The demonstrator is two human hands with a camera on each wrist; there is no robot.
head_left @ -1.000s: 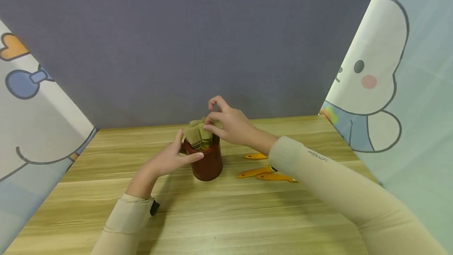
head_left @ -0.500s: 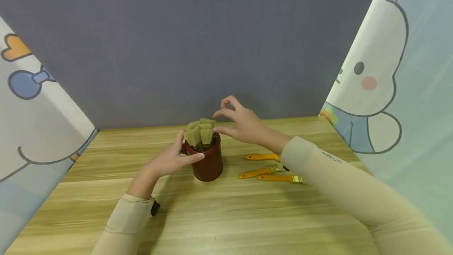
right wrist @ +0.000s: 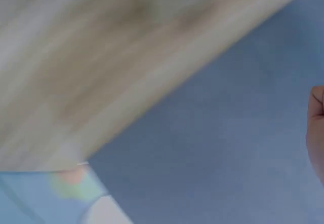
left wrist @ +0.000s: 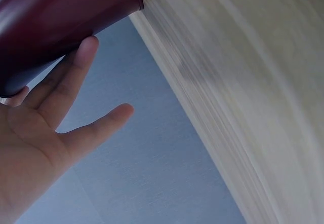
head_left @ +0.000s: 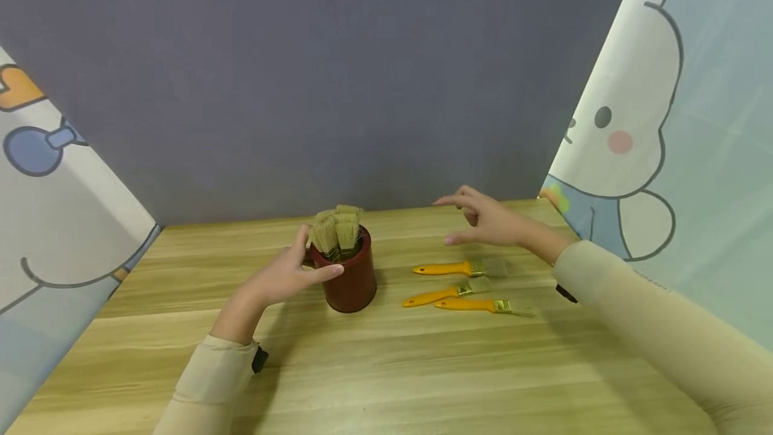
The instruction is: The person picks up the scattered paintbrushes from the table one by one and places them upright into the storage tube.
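**Wooden bench with a red cup and yellow brushes**

Grey wall stands behind the wooden bench (head_left: 374,368), and cartoon curtains hang at both sides. On the bench, the left hand (head_left: 284,275) holds the dark red cup (head_left: 350,277) from its side, with the fingers and thumb curved round the rim. Several brushes (head_left: 335,228) stand in the cup with bristles up. The right hand (head_left: 486,220) hovers in the air with fingers loose and holds nothing. Just below it, three yellow-handled brushes (head_left: 461,286) lie flat on the bench, to the right of the cup.
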